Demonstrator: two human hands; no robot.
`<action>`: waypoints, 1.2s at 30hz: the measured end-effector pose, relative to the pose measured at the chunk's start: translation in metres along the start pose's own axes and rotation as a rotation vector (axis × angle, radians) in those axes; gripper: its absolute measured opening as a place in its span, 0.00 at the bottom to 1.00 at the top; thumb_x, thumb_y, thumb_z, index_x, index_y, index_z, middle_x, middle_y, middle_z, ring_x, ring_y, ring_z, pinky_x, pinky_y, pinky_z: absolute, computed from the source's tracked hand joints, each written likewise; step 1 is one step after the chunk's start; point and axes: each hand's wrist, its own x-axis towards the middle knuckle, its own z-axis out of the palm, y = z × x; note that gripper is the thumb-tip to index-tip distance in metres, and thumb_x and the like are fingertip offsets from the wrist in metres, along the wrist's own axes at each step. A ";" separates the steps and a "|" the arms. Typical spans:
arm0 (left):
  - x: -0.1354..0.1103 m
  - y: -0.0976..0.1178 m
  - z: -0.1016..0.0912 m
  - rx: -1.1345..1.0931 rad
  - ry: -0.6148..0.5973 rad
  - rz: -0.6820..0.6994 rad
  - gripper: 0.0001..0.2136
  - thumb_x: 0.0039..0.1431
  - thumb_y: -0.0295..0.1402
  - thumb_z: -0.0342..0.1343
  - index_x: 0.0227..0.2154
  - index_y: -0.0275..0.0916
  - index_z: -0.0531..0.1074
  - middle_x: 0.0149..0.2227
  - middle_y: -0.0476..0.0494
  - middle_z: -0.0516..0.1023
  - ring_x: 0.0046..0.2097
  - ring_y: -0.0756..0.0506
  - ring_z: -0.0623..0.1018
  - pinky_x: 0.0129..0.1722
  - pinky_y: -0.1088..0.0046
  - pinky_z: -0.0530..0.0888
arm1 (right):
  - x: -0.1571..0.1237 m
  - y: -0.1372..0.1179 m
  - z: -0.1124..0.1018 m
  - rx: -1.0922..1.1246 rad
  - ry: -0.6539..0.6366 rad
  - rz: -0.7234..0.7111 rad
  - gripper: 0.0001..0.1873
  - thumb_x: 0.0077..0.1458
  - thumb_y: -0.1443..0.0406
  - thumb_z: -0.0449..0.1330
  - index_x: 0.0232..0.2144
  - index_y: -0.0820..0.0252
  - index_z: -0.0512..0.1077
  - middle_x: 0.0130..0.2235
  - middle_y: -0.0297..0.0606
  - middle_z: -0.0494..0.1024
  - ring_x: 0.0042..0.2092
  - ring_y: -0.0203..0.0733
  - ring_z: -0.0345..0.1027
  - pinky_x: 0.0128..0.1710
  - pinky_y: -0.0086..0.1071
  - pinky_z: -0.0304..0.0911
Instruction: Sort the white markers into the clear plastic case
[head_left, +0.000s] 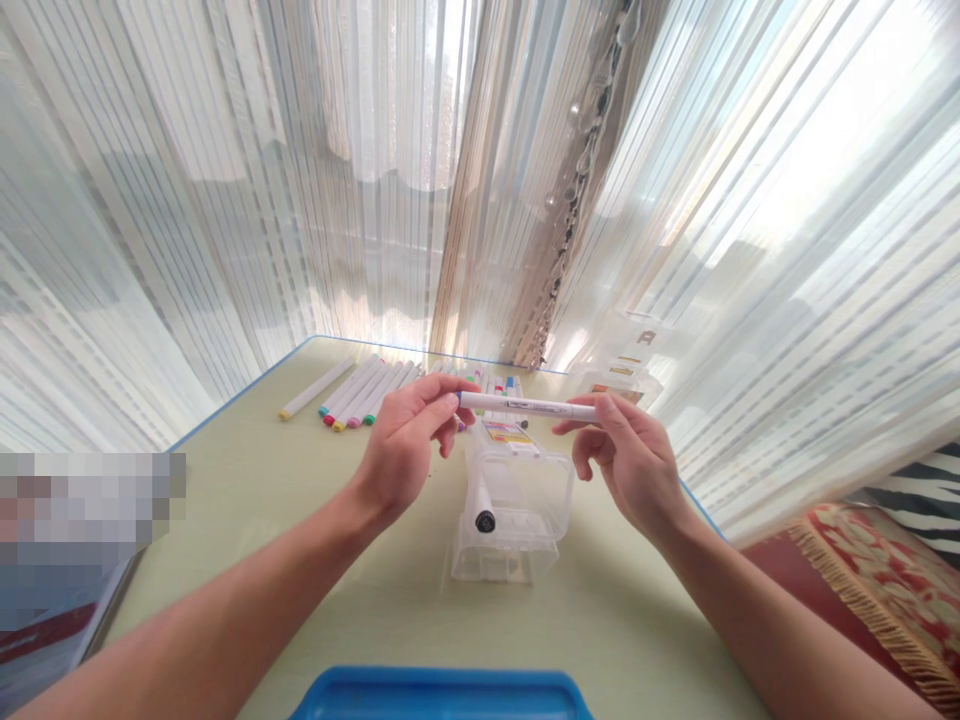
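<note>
A white marker (525, 405) is stretched level between my two hands above the table. My left hand (405, 435) pinches its blue-tipped left end, and my right hand (626, 450) grips the other end between thumb and fingers. Small printing runs along the barrel. Below it stands a clear plastic case (525, 500), open, with a black-capped marker (485, 505) lying inside and a colourful label at its far end. Left of the case, several white markers (364, 395) with coloured ends lie in a loose row; one yellow-ended marker (315, 390) lies apart.
The pale green table (247, 520) has a blue rim. At its near edge is a blue plastic tray (450, 690). More markers (499, 383) lie behind my hands. A clear container (619, 355) stands at the back right, before sheer curtains (360, 200). Patterned fabric (885, 570) lies at the right.
</note>
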 end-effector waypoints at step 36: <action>0.005 -0.002 -0.001 0.059 0.114 -0.042 0.11 0.58 0.33 0.54 0.39 0.31 0.76 0.29 0.45 0.76 0.23 0.53 0.68 0.21 0.75 0.64 | -0.002 0.000 -0.004 -0.009 0.009 -0.066 0.06 0.58 0.65 0.66 0.39 0.58 0.78 0.34 0.36 0.82 0.19 0.29 0.67 0.17 0.25 0.60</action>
